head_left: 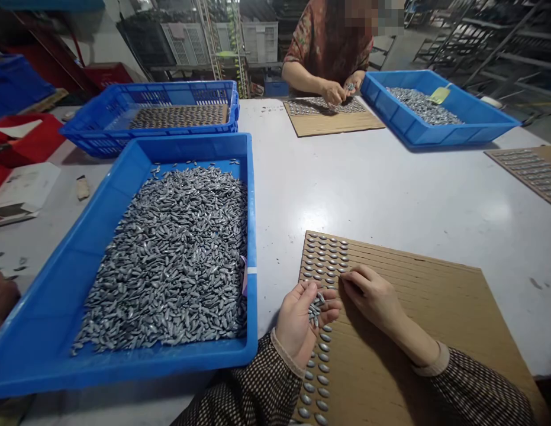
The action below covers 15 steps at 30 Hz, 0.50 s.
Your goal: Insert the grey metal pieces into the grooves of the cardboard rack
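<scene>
My left hand (295,325) is cupped palm up around several small grey spindle-shaped pieces (316,310), its thumb resting over them. Just right of it, my right hand (373,296) has its fingers pinched together against the cardboard sheet (435,319); whatever is between the fingertips is hidden. Rows of the same grey pieces (327,254) are set along the sheet's left side, running from the far edge down past my left hand. The sheet's right part is bare and shows fine parallel lines. A large blue tray (252,225) stands to the left with a heap of loose pieces (173,254).
Across the white table (346,183), a person (332,92) handles pieces over another cardboard sheet (337,123). Beside them is a second blue tray (474,127). A blue basket (168,89) holds a filled board. Another filled sheet (530,168) lies far right. Someone's hand (2,299) shows at left.
</scene>
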Available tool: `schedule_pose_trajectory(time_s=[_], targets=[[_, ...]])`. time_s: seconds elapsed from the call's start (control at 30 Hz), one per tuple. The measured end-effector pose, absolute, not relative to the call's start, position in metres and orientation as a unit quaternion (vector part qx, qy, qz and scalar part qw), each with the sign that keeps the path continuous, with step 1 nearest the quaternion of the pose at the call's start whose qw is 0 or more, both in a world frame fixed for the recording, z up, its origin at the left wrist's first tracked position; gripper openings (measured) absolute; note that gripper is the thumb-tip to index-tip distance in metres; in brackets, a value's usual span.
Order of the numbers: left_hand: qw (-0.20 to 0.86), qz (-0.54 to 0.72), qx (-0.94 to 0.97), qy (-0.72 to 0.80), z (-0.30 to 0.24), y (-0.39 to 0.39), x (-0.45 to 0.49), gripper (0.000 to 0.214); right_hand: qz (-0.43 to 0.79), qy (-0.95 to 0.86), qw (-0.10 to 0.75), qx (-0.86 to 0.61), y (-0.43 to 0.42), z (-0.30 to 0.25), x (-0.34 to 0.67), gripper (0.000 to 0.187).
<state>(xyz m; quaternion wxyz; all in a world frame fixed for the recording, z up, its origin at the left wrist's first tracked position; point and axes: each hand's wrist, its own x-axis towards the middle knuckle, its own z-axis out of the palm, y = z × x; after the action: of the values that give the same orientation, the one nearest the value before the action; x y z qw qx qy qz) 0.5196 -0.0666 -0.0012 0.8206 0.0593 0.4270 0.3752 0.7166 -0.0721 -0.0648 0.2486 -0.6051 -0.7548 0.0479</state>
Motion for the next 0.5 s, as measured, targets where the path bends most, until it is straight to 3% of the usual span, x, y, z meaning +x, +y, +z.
schedule_pose_trajectory(time_s=[0.13,0.27,0.5], targets=[[0.823,0.372,0.046,0.426,0.000,-0.067,0.519,0.009,0.062,-0.749,0.269,-0.603,-0.079,-0.052,0.713,0.019],[0.822,0.375,0.062,0.425,0.000,-0.068,0.519,0.014,0.151,-0.744,0.324,-0.565,-0.089,-0.025,0.695,0.024],[0.825,0.358,0.130,0.416,-0.007,-0.073,0.522,0.027,0.172,-0.811,0.223,-0.513,-0.086,-0.001,0.676,0.036]])
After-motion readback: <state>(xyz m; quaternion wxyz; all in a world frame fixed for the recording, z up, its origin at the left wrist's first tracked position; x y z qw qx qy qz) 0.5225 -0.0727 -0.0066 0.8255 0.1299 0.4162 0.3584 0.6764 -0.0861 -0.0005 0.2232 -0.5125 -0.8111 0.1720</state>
